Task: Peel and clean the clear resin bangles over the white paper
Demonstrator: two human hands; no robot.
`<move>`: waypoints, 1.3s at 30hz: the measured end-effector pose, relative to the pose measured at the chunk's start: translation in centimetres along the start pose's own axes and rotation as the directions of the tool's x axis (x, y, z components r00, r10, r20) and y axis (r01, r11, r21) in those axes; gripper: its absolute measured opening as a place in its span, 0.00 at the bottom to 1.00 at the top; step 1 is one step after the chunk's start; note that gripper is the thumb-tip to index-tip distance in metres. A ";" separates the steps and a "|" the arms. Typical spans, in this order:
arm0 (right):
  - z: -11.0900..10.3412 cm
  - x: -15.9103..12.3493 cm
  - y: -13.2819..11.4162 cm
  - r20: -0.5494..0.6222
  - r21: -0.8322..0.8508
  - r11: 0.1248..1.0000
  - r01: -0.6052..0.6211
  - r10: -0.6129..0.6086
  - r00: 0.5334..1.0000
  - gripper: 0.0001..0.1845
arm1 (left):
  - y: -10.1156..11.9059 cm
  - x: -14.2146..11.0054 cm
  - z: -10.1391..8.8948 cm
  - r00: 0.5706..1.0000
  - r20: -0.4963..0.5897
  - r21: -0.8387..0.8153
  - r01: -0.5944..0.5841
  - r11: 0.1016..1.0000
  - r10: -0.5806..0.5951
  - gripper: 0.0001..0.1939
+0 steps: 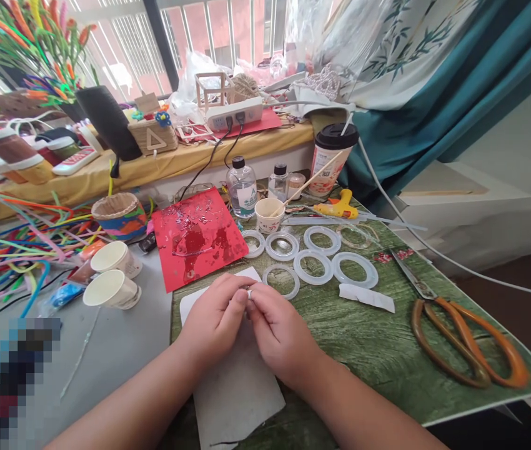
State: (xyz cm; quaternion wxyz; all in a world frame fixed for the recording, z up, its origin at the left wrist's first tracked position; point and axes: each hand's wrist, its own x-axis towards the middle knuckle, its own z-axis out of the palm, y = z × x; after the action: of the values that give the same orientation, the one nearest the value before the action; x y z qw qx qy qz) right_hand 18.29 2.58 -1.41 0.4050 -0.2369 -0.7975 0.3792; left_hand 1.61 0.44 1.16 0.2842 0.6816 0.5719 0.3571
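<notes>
My left hand (213, 319) and my right hand (277, 331) meet over a white sheet of paper (237, 387) on the green mat (378, 350). Both have their fingers pinched together on a tiny pale object (248, 292) that is too small to name. Just beyond the hands lie several clear ring-shaped moulds (312, 267). A red sheet (195, 237) smeared with glossy resin lies to the upper left of my hands.
Large orange-handled scissors (462, 340) lie at the right. A small white strip (366, 297) sits near the rings. Two paper cups (112, 275), a colourful bowl (120, 215), pipe cleaners (12, 250), bottles (242, 187), a cup with a stick (270, 214), a glue gun (338, 207).
</notes>
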 end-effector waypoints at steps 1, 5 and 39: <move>0.0 0.0 0.0 0.021 -0.008 1.000 0.016 -0.016 1.000 0.15 | 0.0 0.0 -0.1 1.000 0.001 0.004 -0.004 1.000 0.004 0.18; 0.2 0.0 0.0 0.148 -0.060 0.994 0.091 -0.082 0.986 0.17 | -0.1 -0.2 0.0 0.998 -0.033 0.004 0.059 0.998 -0.059 0.19; 0.3 0.9 0.1 -0.025 0.535 0.741 -0.405 0.494 0.869 0.16 | -0.8 -0.1 0.3 0.996 0.084 -0.132 0.023 0.991 -0.012 0.27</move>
State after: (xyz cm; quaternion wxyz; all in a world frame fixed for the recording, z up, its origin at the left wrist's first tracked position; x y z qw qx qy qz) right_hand 17.54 3.08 -1.18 0.4140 -0.3365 -0.5493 0.6431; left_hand 1.41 0.45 0.36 0.3557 0.6704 0.5405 0.3632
